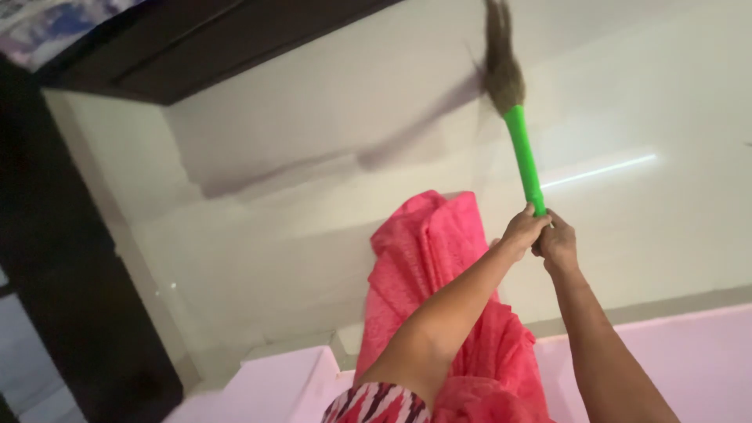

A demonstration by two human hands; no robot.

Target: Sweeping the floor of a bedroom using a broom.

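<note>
A broom with a bright green handle (523, 157) and a brown grass head (500, 63) points away from me over a glossy white floor (313, 196). My left hand (523, 231) and my right hand (558, 243) both grip the near end of the handle, close together. The brush end lies near the top edge of the view, blurred. A pink cloth (439, 266) hangs down in front of me, below my left forearm.
A dark wooden bed frame or cabinet (196, 47) runs along the top left, with a dark upright panel (63, 274) at the left. A pale pink wall or step (674, 352) lies along the bottom. A light streak reflects on the floor (603, 168).
</note>
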